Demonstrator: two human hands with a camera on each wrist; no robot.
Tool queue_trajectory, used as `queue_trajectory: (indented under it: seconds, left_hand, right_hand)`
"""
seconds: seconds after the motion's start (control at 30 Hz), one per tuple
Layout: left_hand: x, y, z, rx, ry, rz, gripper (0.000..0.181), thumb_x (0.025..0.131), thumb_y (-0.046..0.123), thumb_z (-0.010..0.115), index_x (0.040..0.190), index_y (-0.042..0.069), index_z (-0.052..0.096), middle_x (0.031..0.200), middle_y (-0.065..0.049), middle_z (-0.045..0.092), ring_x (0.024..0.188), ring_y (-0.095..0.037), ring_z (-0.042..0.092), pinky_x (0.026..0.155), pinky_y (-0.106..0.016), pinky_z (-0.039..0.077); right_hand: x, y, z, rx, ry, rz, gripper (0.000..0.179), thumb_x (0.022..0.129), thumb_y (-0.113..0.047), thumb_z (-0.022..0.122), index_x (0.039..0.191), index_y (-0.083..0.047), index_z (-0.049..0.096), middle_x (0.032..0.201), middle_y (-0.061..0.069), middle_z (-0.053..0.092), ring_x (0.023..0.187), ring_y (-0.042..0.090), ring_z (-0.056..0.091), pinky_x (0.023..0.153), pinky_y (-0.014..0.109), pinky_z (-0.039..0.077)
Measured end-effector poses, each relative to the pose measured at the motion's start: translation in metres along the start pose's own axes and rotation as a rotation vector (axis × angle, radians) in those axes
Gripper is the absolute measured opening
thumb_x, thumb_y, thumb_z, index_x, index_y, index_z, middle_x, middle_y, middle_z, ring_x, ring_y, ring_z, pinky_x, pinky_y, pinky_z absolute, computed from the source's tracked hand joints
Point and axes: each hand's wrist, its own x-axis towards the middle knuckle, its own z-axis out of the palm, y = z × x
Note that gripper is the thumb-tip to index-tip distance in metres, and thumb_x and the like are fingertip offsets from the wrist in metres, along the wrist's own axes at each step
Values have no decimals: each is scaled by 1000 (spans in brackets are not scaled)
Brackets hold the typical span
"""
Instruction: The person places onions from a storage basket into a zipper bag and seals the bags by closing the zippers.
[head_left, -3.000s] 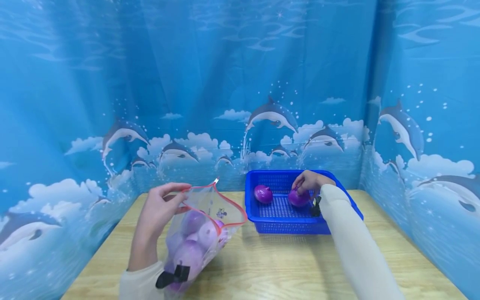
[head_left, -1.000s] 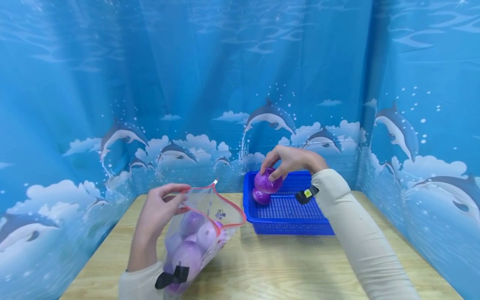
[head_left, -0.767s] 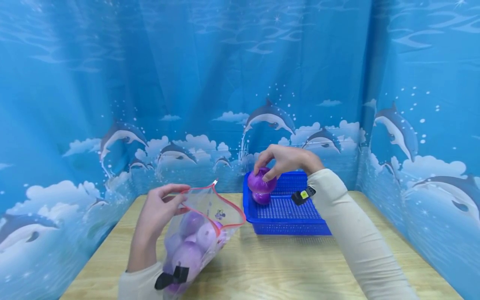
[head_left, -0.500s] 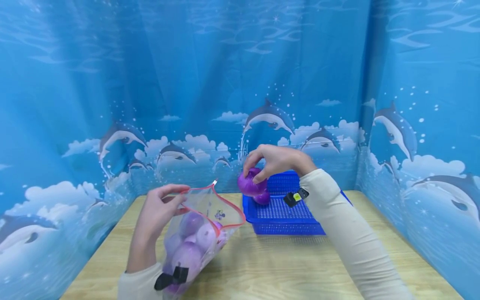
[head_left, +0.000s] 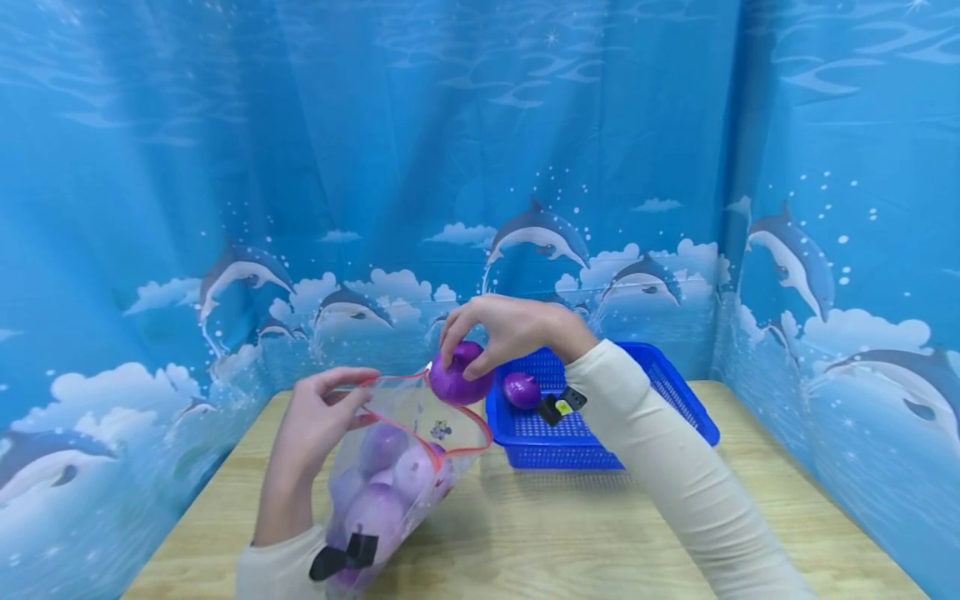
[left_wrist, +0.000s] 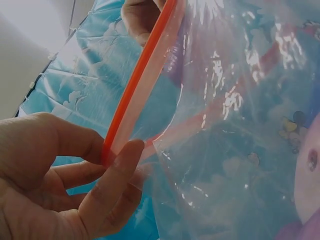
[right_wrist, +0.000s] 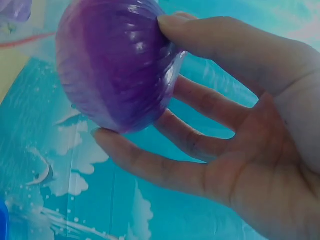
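Observation:
My left hand (head_left: 318,421) pinches the red-edged rim of a clear zip bag (head_left: 465,433) at its left corner; the left wrist view shows thumb and fingers on the orange-red strip (left_wrist: 137,75). The bag's mouth gapes, and several purple onions (head_left: 375,512) lie inside it. My right hand (head_left: 510,329) grips another purple onion (head_left: 459,375) over the bag's far right rim. In the right wrist view, thumb and fingers are spread around that onion (right_wrist: 117,65). One more onion (head_left: 522,390) sits in the blue basket (head_left: 585,457).
The blue perforated basket stands right of the bag on a wood-patterned table (head_left: 570,533). A dolphin-print curtain (head_left: 420,167) surrounds the table at the back and sides. Black straps (head_left: 345,557) with small devices are on both wrists.
My right hand has picked an onion out of the basket and carried it left to the bag's mouth. The left hand and bag have hardly moved.

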Motion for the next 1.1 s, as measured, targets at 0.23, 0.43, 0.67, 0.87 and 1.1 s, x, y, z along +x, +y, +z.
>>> queue_trajectory:
  seconds: [0.23, 0.43, 0.67, 0.87, 1.1]
  left_hand:
    - [1, 2, -1, 0, 44, 3, 34, 104, 9, 57, 136, 0, 64, 141, -22, 62, 84, -10, 74, 83, -26, 65]
    - [2, 2, -3, 33, 82, 3, 33, 104, 12, 57, 134, 2, 65, 139, -19, 64, 88, -12, 75, 83, -26, 64]
    - [1, 1, -3, 7, 107, 4, 32, 103, 11, 57, 132, 2, 67, 138, -18, 65, 88, -11, 75, 83, -24, 64]
    - [1, 1, -3, 15, 112, 10, 32, 103, 12, 58, 132, 3, 68, 138, -18, 65, 95, -16, 76, 82, -25, 64]
    - [0, 1, -5, -10, 123, 23, 31, 102, 8, 57, 130, -1, 67, 136, -20, 66, 85, -7, 74, 80, -22, 64]
  right_hand:
    - [15, -17, 8, -24, -22, -47, 26, 89, -14, 80, 114, -19, 79, 131, 3, 68, 126, 22, 59, 95, 28, 59]
    - [25, -29, 15, -62, -37, -60, 25, 90, -13, 79, 115, -19, 79, 132, 3, 68, 125, 21, 60, 94, 27, 60]
    - [34, -34, 21, -60, -64, -55, 26, 91, -11, 77, 116, -19, 78, 133, 4, 67, 125, 20, 59, 93, 24, 59]
    - [40, -38, 24, -54, -88, -60, 28, 92, -12, 77, 119, -18, 77, 134, 4, 67, 125, 19, 61, 96, 25, 59]
    - [38, -35, 24, -45, -17, -60, 40, 92, -11, 77, 132, -16, 71, 143, 4, 63, 138, 21, 54, 112, 36, 53]
